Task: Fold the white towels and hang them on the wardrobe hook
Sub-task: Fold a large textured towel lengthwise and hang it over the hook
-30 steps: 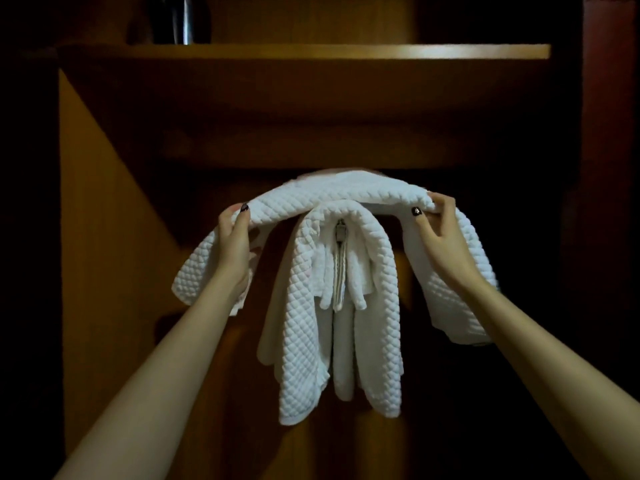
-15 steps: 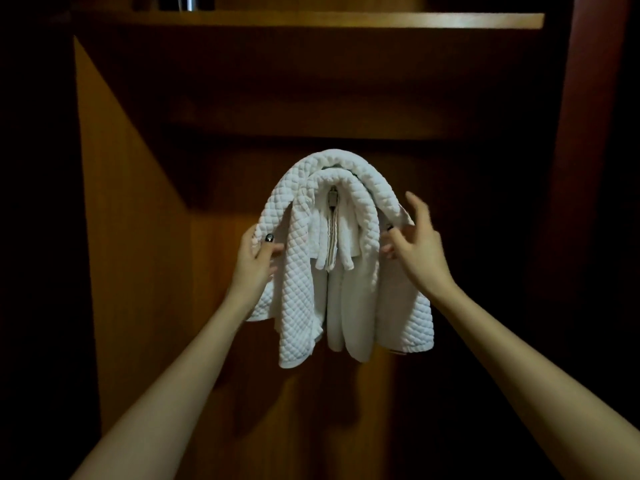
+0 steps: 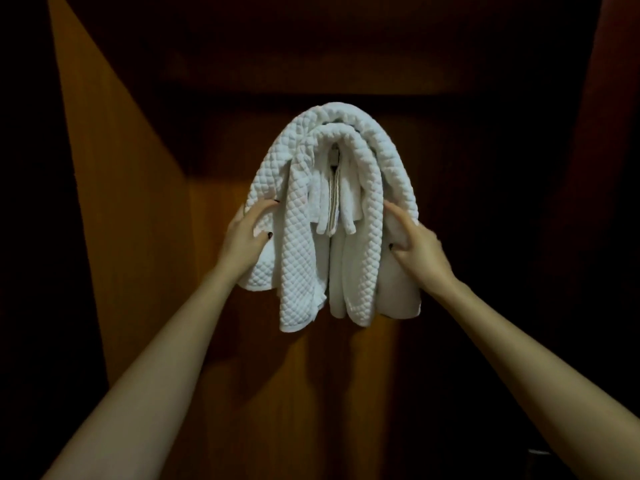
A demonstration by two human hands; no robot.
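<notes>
Our left hand (image 3: pixel 246 233) rests against the left fall of the outer towel (image 3: pixel 277 188), fingers loosely curled on the quilted cloth, thumb tucked under; it presses and steadies more than it grips, and we cannot tell whether any fold is actually pinched.

Between our hands hang the white towels, draped one over another in nested arches. The outer towel forms the widest arch; inside it a second towel (image 3: pixel 363 188) loops over, and at the centre hang narrower folded pieces (image 3: pixel 332 209) with a striped edge. A small metal part showing at the top of the inner arch is probably the wardrobe hook (image 3: pixel 334 155), though it is too dark to be sure. The lower ends hang uneven just below our hands.

Our right hand (image 3: pixel 417 251) touches the right fall of the outer towel, fingers half open and pressing the cloth inward, nothing clasped.

We judge the task nearly done: the towels are folded and already hanging. What seems left is smoothing the sides and evening the hems, then letting go; whether more towels wait elsewhere we cannot see.
</notes>
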